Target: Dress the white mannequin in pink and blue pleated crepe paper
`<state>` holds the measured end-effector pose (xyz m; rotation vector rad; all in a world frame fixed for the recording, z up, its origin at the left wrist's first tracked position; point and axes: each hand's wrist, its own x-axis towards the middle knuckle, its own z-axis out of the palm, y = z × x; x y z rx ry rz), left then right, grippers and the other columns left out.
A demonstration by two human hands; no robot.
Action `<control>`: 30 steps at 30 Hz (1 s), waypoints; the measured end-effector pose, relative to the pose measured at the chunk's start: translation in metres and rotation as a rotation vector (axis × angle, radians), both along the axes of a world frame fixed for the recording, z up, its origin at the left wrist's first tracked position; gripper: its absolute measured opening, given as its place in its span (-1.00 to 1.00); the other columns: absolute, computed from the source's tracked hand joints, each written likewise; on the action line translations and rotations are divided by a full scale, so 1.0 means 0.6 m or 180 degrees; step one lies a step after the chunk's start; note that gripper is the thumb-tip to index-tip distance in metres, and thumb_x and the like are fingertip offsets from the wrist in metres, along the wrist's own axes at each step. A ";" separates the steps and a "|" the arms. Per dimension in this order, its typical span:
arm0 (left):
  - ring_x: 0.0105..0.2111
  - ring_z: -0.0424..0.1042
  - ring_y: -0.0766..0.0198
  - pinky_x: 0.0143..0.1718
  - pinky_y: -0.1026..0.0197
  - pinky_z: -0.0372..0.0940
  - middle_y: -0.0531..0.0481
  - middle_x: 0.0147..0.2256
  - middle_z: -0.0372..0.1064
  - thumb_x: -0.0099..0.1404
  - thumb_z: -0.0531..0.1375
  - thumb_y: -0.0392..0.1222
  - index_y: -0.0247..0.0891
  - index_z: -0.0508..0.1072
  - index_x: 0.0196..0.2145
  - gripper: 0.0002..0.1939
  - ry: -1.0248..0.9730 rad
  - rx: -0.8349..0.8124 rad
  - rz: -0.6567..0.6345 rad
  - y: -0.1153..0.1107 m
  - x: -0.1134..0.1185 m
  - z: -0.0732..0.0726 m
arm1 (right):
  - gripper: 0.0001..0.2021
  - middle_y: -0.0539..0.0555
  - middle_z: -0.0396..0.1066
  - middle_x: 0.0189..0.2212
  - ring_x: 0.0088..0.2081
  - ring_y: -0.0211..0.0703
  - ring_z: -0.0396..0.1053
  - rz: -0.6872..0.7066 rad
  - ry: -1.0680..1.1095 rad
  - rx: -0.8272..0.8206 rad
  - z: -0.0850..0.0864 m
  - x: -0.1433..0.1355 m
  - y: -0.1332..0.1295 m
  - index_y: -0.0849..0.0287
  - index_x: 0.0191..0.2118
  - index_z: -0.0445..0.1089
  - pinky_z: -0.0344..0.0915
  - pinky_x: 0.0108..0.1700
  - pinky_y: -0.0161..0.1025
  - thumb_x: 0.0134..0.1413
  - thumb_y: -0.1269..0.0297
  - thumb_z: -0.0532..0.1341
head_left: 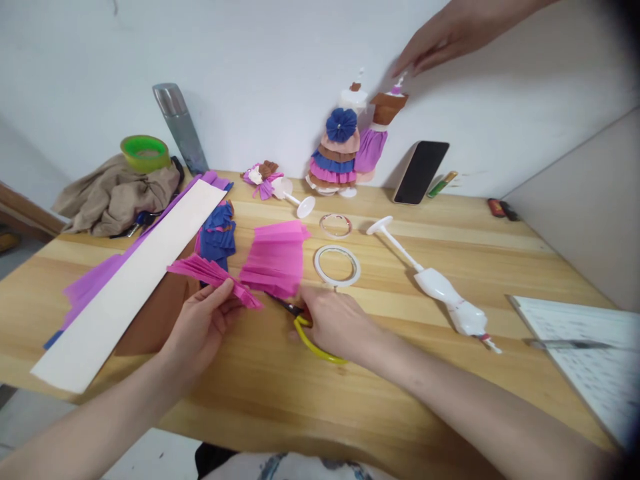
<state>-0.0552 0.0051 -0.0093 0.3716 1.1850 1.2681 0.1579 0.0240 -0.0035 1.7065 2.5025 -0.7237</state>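
My left hand (207,320) pinches a folded strip of pink crepe paper (215,275) above the table. In my right hand (335,323) is a pair of scissors (313,343) with yellow handles; its dark blades point left toward the strip's lower end, and I cannot tell whether they touch it. Just beyond lies a pleated pink crepe paper piece (275,257). Ruffled blue paper (219,237) rests left of it. Behind my right hand lie a white roll of tape (320,273) and a thinner ring of tape (336,226).
A long white strip (130,287) covers brown and purple paper at left. A white mannequin (445,290) lies at right. Two dressed mannequins (335,160) stand at the wall, where another person's hand (450,37) touches one. A phone (421,172) and a flask (183,130) lean there.
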 end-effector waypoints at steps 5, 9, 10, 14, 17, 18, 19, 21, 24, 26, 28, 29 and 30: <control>-0.46 0.53 0.31 -0.40 0.32 0.49 -0.02 -0.43 0.56 0.17 0.34 -0.33 -0.35 0.55 -0.41 -0.96 0.0087 0.0261 0.0123 0.005 -0.011 0.029 | -0.72 0.23 0.52 -0.25 -0.23 0.08 0.48 0.0267 -0.0064 -0.0132 0.014 -0.003 0.000 0.22 -0.11 0.34 0.14 -0.35 -0.20 0.03 0.25 0.21; -0.51 0.51 0.34 -0.46 0.35 0.47 0.00 -0.46 0.55 0.17 0.34 -0.35 -0.35 0.55 -0.43 -0.96 -0.0012 0.0253 0.0083 0.009 -0.004 0.046 | -0.61 0.24 0.47 -0.12 -0.20 0.06 0.47 0.0402 0.0044 -0.0129 0.026 -0.001 -0.003 0.21 -0.04 0.31 0.18 -0.32 -0.20 0.00 0.18 0.23; -0.51 0.51 0.34 -0.47 0.35 0.47 0.00 -0.47 0.55 0.15 0.35 -0.34 -0.35 0.55 -0.44 -0.96 -0.0040 0.0254 0.0054 0.011 -0.002 0.047 | -0.60 0.23 0.46 -0.10 -0.19 0.06 0.47 0.0418 0.0053 -0.0113 0.028 -0.002 -0.004 0.20 -0.03 0.32 0.20 -0.30 -0.19 0.00 0.18 0.23; -0.50 0.52 0.31 -0.43 0.33 0.49 -0.03 -0.48 0.55 0.09 0.40 -0.32 -0.37 0.56 -0.46 -0.90 -0.0123 0.0326 -0.0303 0.017 0.010 0.045 | -0.68 0.26 0.49 -0.11 -0.15 0.11 0.49 0.0464 -0.0285 0.0078 0.032 -0.016 -0.011 0.26 0.00 0.37 0.25 -0.26 -0.15 0.11 0.32 0.18; -0.49 0.52 0.30 -0.42 0.31 0.49 -0.06 -0.46 0.57 0.04 0.44 -0.27 -0.38 0.57 -0.46 -0.85 -0.0122 0.0318 -0.0738 0.022 0.019 0.039 | -0.66 0.25 0.53 -0.14 -0.14 0.13 0.51 0.0474 -0.0471 0.0243 0.027 -0.024 -0.018 0.25 0.06 0.37 0.26 -0.26 -0.14 0.17 0.32 0.16; -0.49 0.52 0.30 -0.41 0.31 0.49 -0.07 -0.46 0.57 0.03 0.45 -0.25 -0.38 0.58 -0.46 -0.84 -0.0119 0.0334 -0.0854 0.024 0.022 0.037 | -0.67 0.24 0.54 -0.15 -0.14 0.12 0.51 0.0498 -0.0465 0.0301 0.025 -0.024 -0.019 0.22 0.07 0.37 0.26 -0.26 -0.15 0.19 0.32 0.15; -0.49 0.52 0.29 -0.41 0.31 0.48 -0.07 -0.46 0.57 0.03 0.45 -0.24 -0.38 0.58 -0.47 -0.83 -0.0110 0.0359 -0.0941 0.025 0.025 0.036 | -0.68 0.23 0.55 -0.16 -0.16 0.10 0.52 0.0528 -0.0445 0.0365 0.024 -0.023 -0.019 0.20 0.06 0.38 0.26 -0.27 -0.16 0.21 0.33 0.14; -0.52 0.52 0.29 -0.42 0.30 0.47 -0.07 -0.49 0.56 0.02 0.46 -0.22 -0.38 0.58 -0.50 -0.82 -0.0043 0.0398 -0.1068 0.028 0.028 0.034 | -0.72 0.23 0.57 -0.21 -0.21 0.08 0.53 0.0545 -0.0400 0.0470 0.023 -0.015 -0.015 0.20 0.00 0.43 0.24 -0.31 -0.18 0.23 0.33 0.12; -0.55 0.50 0.27 -0.45 0.29 0.46 -0.12 -0.51 0.55 -0.01 0.47 -0.19 -0.39 0.61 -0.49 -0.80 0.0128 0.0374 -0.1271 0.031 0.030 0.032 | -0.79 0.23 0.57 -0.31 -0.30 0.03 0.51 0.0324 -0.0119 0.0495 0.026 0.003 0.001 0.21 -0.20 0.51 0.21 -0.36 -0.20 0.21 0.29 0.14; -0.57 0.50 0.26 -0.47 0.28 0.45 -0.14 -0.51 0.56 -0.03 0.47 -0.18 -0.40 0.63 -0.46 -0.78 0.0261 0.0373 -0.1463 0.034 0.029 0.030 | -0.81 0.14 0.56 -0.36 -0.34 -0.07 0.48 0.0087 0.0568 0.0477 0.028 0.012 0.017 0.18 -0.24 0.52 0.22 -0.34 -0.23 0.20 0.29 0.15; -0.60 0.47 0.28 -0.51 0.31 0.41 -0.13 -0.54 0.55 -0.04 0.47 -0.16 -0.38 0.64 -0.46 -0.78 0.0523 0.0457 -0.1616 0.038 0.028 0.027 | -0.81 0.09 0.55 -0.36 -0.38 -0.16 0.46 -0.0247 0.1501 0.0201 0.027 0.014 0.032 0.19 -0.22 0.51 0.27 -0.33 -0.26 0.15 0.23 0.21; -0.61 0.46 0.29 -0.53 0.33 0.38 -0.12 -0.56 0.54 -0.04 0.47 -0.15 -0.36 0.64 -0.47 -0.78 0.0707 0.0525 -0.1685 0.040 0.029 0.026 | -0.78 0.09 0.55 -0.36 -0.38 -0.18 0.46 -0.0402 0.1898 -0.0069 0.025 0.011 0.037 0.21 -0.20 0.51 0.30 -0.33 -0.26 0.09 0.20 0.26; -0.63 0.44 0.31 -0.56 0.35 0.35 -0.11 -0.58 0.54 -0.05 0.47 -0.15 -0.34 0.64 -0.49 -0.80 0.0903 0.0606 -0.1739 0.042 0.030 0.026 | -0.73 0.09 0.55 -0.35 -0.37 -0.18 0.46 -0.0437 0.2189 -0.0326 0.022 0.007 0.041 0.23 -0.19 0.51 0.32 -0.32 -0.26 0.03 0.17 0.30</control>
